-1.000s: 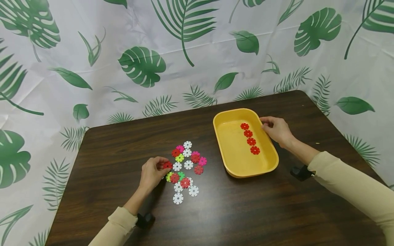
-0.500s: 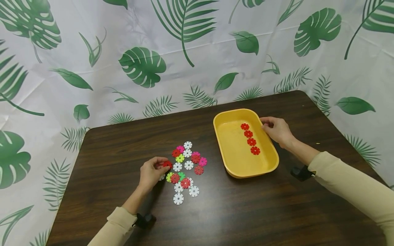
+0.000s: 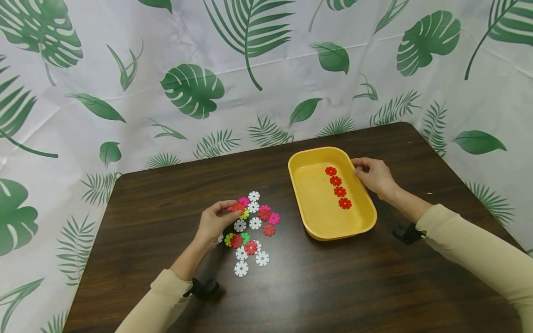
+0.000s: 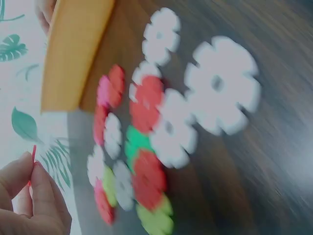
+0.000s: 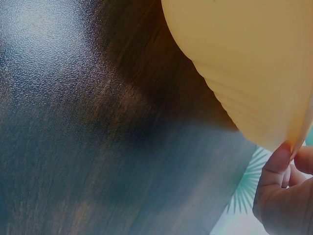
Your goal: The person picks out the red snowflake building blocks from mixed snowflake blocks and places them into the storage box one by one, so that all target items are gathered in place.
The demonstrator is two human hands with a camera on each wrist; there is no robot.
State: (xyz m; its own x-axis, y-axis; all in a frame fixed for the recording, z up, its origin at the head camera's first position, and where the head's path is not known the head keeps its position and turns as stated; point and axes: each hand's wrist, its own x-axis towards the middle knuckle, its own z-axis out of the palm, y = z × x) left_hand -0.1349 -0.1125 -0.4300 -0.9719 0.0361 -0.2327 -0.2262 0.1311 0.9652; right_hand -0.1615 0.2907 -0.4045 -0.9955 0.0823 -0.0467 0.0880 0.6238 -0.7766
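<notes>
Between its thumb and fingers my left hand [image 3: 214, 223] pinches a red notched disc [image 4: 34, 152], seen edge-on in the left wrist view and raised off the table. Below and beside it lies a loose group of flower-shaped discs: white [image 3: 241, 268], red [image 3: 251, 248], pink [image 3: 274, 218], yellow-green [image 3: 229, 239] and green [image 3: 245, 237]. Some overlap. On the right, a yellow plastic tub [image 3: 312, 217] holds several red discs [image 3: 340, 191] in a slanting row on its floor. My right hand [image 3: 374, 176] pinches the tub's right rim, thumb and fingers on either side of the wall.
Everything stands on a dark wood-grain table [image 3: 312, 286]. A white cloth with green leaf prints [image 3: 283, 69] hangs behind it. A gap of bare tabletop separates the discs from the tub. Each wrist wears a small black camera [image 3: 204, 289].
With the red disc in its fingers, my left hand has lifted and moved right and away, over the group's upper left part. My right hand and the tub have stayed put.
</notes>
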